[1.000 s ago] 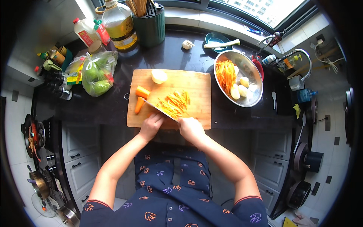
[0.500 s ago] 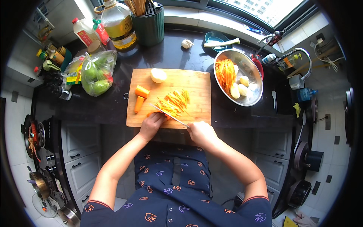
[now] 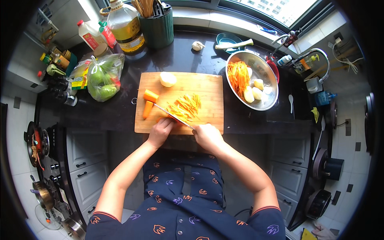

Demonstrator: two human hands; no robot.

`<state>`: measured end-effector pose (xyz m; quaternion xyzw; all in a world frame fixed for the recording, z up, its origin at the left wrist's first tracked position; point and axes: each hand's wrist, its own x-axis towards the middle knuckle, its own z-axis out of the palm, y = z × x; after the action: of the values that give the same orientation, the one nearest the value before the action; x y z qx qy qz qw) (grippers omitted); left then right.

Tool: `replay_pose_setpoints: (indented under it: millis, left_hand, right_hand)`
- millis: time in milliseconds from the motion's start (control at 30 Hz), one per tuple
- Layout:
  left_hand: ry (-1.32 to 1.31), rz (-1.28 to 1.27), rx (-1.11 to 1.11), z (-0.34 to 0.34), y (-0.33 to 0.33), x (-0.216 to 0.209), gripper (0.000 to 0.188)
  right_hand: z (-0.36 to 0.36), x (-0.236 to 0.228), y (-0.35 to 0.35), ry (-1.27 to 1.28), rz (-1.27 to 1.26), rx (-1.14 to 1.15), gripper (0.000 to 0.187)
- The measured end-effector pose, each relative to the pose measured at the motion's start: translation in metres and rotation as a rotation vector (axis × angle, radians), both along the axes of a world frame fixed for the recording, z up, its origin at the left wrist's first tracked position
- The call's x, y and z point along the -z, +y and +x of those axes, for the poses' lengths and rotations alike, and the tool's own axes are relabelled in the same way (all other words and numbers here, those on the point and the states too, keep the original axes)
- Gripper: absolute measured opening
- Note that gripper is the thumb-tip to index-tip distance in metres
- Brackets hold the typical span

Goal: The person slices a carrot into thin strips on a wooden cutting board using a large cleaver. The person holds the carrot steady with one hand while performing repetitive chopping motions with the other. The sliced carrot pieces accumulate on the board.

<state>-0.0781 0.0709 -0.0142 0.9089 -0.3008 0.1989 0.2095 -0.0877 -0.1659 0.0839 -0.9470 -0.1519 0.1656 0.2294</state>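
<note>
My right hand (image 3: pixel 208 137) grips the handle of a kitchen knife (image 3: pixel 173 115), its blade slanting up and left over the board. Close to the blade, the fingers of my left hand (image 3: pixel 160 131) are curled down on a piece of carrot that they mostly hide. Shredded carrot (image 3: pixel 185 107) lies in a loose pile just beyond the knife. Two carrot chunks (image 3: pixel 150 96) rest at the left of the wooden cutting board (image 3: pixel 208 88). A peeled potato (image 3: pixel 168 79) sits near the board's far edge.
To the right stands a metal bowl (image 3: pixel 269 101) with carrot shreds and peeled potatoes. A bag of green vegetables (image 3: pixel 105 78) lies left of the board. Farther back are an oil jug (image 3: pixel 125 28), a green utensil holder (image 3: pixel 157 30) and garlic (image 3: pixel 197 46). A white spoon (image 3: pixel 291 104) lies near the faucet (image 3: pixel 326 66).
My right hand and the knife have shifted slightly left and away from me, the blade tip now nearer the carrot chunks. My left hand has stayed almost in place.
</note>
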Motion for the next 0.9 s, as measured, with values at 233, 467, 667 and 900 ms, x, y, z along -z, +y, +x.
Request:
replay_pose_setpoints:
  millis: [233,467,667,900]
  left_hand:
    - [0.010,-0.036,0.003,-0.001,0.000,0.010,0.014]
    - [0.001,-0.010,-0.023,-0.004,-0.001,0.002,0.018]
    - [0.015,0.012,-0.039,-0.003,-0.002,0.000,0.020]
    - [0.073,-0.054,0.009,-0.005,0.000,0.001,0.014]
  right_hand:
    - [-0.012,-0.022,-0.016,0.063,-0.061,-0.016,0.022]
    - [-0.010,0.010,-0.002,0.025,-0.067,0.004,0.017]
    - [0.001,0.028,0.005,0.001,-0.035,0.013,0.020]
    - [0.004,-0.008,-0.001,0.059,-0.042,-0.005,0.021]
